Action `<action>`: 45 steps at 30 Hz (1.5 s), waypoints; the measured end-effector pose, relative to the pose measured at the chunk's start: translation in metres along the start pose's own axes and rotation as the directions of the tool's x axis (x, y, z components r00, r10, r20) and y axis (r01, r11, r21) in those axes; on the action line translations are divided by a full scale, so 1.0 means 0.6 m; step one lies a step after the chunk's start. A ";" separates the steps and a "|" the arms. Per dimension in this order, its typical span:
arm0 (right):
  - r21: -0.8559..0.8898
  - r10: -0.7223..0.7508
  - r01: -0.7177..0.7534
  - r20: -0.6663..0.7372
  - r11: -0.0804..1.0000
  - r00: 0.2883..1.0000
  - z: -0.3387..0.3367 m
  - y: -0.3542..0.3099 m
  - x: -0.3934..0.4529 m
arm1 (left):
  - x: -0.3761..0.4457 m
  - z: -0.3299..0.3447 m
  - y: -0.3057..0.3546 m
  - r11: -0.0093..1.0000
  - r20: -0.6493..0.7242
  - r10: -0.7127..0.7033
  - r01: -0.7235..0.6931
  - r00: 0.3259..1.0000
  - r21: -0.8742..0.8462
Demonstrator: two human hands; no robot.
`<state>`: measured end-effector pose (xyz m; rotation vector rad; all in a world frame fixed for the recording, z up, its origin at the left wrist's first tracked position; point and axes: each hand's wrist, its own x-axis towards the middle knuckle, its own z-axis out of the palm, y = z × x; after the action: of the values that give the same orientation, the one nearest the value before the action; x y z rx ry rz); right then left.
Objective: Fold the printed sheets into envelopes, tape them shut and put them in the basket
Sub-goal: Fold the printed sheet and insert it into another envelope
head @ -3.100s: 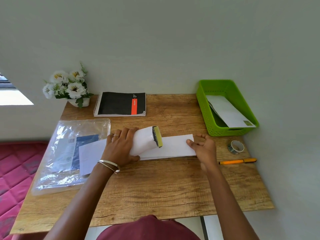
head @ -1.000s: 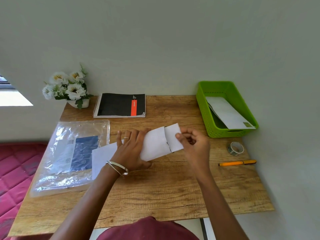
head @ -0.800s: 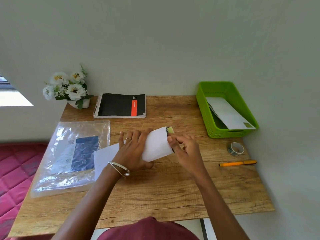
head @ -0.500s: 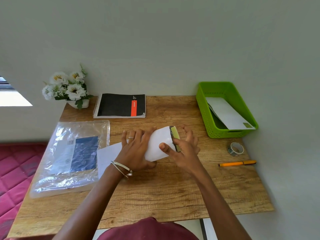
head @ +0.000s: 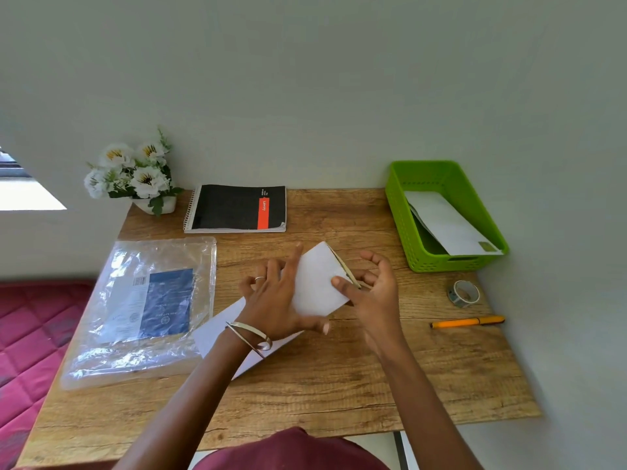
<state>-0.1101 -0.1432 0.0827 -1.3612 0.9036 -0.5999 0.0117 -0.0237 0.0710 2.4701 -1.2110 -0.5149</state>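
both hands [head: 325, 300] grip the folded sheet [head: 315, 283].

Black notebook [head: 237, 207], white flowers [head: 130, 171], plastic packet [head: 142, 310], orange pen [head: 467, 322] on table [head: 339, 395].
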 end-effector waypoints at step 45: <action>0.191 0.104 -0.158 0.268 0.969 0.958 -0.044 -0.008 0.001 | 0.033 -0.125 0.076 0.194 -0.250 -0.215 -0.209 0.944 -0.958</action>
<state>-0.1310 -0.1592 0.0880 -1.1454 0.6928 -0.3934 0.0265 -0.0555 0.1538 1.2637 -0.3854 -0.5734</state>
